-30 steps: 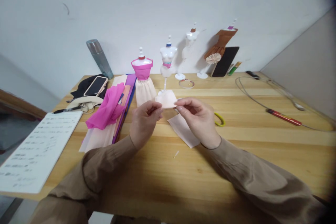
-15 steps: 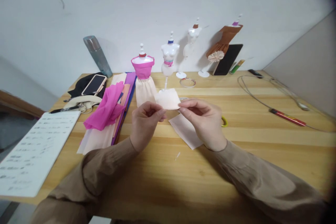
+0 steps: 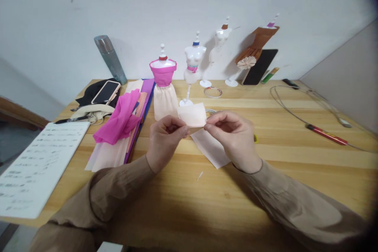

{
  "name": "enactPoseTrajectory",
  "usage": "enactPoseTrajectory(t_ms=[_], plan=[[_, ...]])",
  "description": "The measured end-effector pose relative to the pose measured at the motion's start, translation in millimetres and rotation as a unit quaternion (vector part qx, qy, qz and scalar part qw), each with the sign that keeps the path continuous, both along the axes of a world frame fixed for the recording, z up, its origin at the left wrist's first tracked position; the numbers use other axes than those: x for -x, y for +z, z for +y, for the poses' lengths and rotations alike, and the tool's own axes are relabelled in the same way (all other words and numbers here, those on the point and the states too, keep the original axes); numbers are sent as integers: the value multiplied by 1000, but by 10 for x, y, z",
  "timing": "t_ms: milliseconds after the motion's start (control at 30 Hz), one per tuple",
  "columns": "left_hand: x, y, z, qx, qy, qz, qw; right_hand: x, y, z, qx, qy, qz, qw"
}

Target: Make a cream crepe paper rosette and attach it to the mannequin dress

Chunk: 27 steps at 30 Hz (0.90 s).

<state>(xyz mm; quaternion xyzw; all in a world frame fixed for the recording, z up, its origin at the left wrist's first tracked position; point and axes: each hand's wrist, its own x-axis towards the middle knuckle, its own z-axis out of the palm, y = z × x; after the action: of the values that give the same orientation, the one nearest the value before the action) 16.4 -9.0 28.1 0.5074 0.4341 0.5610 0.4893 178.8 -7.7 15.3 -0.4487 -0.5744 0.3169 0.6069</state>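
Between my hands a small, pale pink piece of fabric or crepe paper (image 3: 192, 115) is held up above the table. My left hand (image 3: 167, 138) pinches its lower left corner between thumb and fingers. The lower right corner is pinched by my right hand (image 3: 234, 138). Below my right hand lies a larger pale sheet (image 3: 211, 149), partly covered by it. Just behind the held piece stand a mini mannequin in a pink top and cream skirt (image 3: 164, 86) and a bare white mannequin with a pink waistband (image 3: 195, 57).
At the left are a stack of coloured sheets (image 3: 108, 153) with pink cloth (image 3: 118, 120), a phone (image 3: 106, 92), a bottle (image 3: 110, 59) and a written sheet (image 3: 44, 165). More mannequins, one in a brown dress (image 3: 256, 45), stand by the wall. A red tool with a cable (image 3: 326, 134) lies right.
The pale piece now looks flatter and squarer between my fingers. Both hands keep their pinch. The whole view has shifted slightly.
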Motion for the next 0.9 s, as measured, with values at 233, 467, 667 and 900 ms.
enactPoseTrajectory(t_ms=[233,467,667,900], plan=[[12,-33,2,14,-29,-40,999,-15,-39,2,-25,27,1,999],[87,0,84,98,-64,-160,980,-60,-156,67,17,67,49,996],[87,-31,116,170,-129,-131,968,-54,-159,90,47,107,39,992],[53,-80,127,138,-52,-124,981,-90,-119,91,-4,102,-38,994]])
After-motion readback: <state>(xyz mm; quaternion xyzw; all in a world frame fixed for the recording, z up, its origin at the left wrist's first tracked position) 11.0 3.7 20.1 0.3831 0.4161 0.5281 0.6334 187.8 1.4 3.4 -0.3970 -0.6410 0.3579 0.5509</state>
